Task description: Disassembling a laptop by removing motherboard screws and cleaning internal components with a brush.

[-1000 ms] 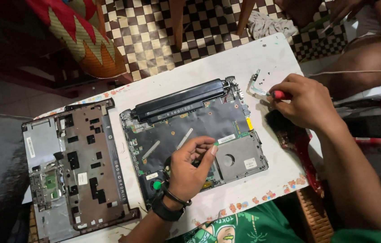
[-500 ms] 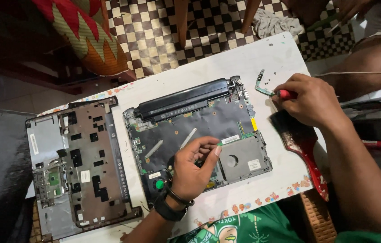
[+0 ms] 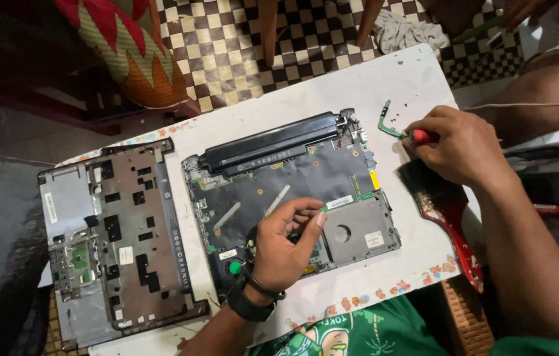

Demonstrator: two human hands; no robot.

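mid-teardown of opened laptop (image 3: 292, 191), centre of frame on white table (image 3: 391, 79). left hand (image 3: 286, 247) over lower middle of board, fingers pinched on something small, can't tell what. right hand (image 3: 457, 142), upper right, clenched on red-handled tool (image 3: 419, 136) touching small green board (image 3: 388, 125). brush (image 3: 447, 214) lower right. next likely needs careful lift, no prying.

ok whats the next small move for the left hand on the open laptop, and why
Probably lift the pinched part slowly. The left hand has its fingertips on a green strip at the board's edge in the open laptop, while the right hand is off to the side.
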